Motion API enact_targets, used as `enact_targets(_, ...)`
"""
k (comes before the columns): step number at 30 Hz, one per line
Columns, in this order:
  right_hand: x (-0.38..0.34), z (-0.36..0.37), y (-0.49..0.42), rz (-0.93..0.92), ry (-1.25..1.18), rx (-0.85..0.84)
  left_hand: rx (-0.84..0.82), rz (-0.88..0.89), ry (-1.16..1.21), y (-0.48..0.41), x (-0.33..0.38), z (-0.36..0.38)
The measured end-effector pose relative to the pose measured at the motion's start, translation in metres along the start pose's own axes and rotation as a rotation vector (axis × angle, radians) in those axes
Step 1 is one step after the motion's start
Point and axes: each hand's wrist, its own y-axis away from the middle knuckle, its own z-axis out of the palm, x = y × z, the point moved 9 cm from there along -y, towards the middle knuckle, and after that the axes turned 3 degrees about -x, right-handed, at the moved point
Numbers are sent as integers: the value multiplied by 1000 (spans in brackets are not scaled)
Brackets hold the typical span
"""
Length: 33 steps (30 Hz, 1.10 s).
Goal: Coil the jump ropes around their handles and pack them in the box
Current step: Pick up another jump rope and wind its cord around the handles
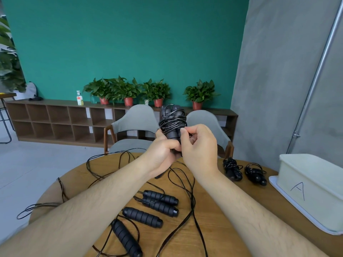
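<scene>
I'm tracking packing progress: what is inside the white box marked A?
Only the box's outer wall and top edge show; its inside is hidden. Two coiled ropes lie outside it on the table.

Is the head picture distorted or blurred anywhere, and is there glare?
Head view: wide-angle distortion bends the metal pipe and the grey wall edge; light is soft and even, shadows faint; small glints show on the coiled rope.

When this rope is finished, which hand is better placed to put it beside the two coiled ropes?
Right, probably. The right hand pinches the bundle, and the two coiled ropes and the box lie on that side. The left hand would cross over.
</scene>
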Motion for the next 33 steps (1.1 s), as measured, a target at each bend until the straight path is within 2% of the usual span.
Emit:
enact_targets(7,-10,10,-3,-121,32,-113,-41,18,41,0,6,-5)
enact_targets(10,-6,10,1,-80,-11,-124,-36,10,82,-4,8,-9)
enact_targets(14,5,8,2,50,-89,-108,52,-19,168,-7,1,-10)
enact_targets(17,4,7,0,35,9,-126,90,23,167,-8,-1,-12)
enact_targets(21,4,14,-2,-1,259,-274,96,41,11,-6,-3,-11)
enact_targets(26,8,25,-1,-33,526,-390,127,42,-46,-7,-9,-18)
enact_targets(28,11,26,0,-18,528,-376,131,66,-83,-8,-9,-17)
enact_targets(31,13,19,-1,6,404,-327,127,94,-101,-10,-9,-13)
enact_targets(33,10,16,-2,-19,435,-307,122,98,-85,-11,-9,-10)
